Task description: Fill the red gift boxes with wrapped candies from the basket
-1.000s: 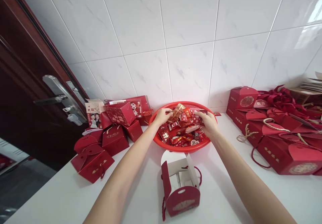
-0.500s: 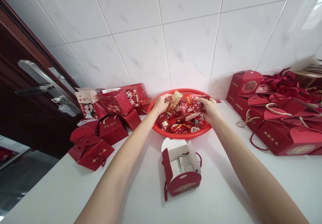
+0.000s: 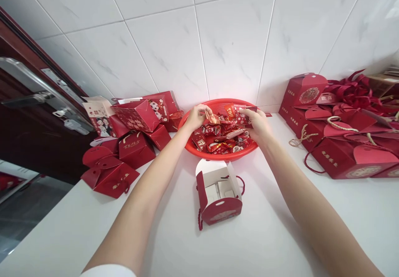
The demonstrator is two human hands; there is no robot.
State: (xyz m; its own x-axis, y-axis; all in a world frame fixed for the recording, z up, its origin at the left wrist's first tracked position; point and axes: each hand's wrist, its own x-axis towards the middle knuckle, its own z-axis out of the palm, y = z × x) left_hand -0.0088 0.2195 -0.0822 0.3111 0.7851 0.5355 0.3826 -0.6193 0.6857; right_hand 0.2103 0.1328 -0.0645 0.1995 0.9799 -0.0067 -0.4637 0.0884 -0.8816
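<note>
A red plastic basket (image 3: 222, 157) by the wall holds many candies in red wrappers (image 3: 215, 140). My left hand (image 3: 197, 117) reaches over its left side, thumb and fingers closed on a gold-wrapped candy (image 3: 213, 119). On the right side of the basket, my right hand (image 3: 258, 123) grips red candy packets (image 3: 241, 112) with white dots and gold print; how many is hard to make out. In front of the basket stands an open red gift box (image 3: 220, 210), white inside with small white pieces in it and dark red cord handles at its sides.
Red gift boxes (image 3: 132, 148) are heaped at the left, near a dark door with a metal handle (image 3: 40, 98). More red boxes (image 3: 339, 156) are stacked at the right, with dark red ribbons (image 3: 349, 96) behind. A white tiled wall (image 3: 230, 57) closes off the back.
The gold candy at my left hand stood up and showed its long face; now it lies lower and looks shorter. My right hand keeps its grip. The whole view has shifted slightly.
</note>
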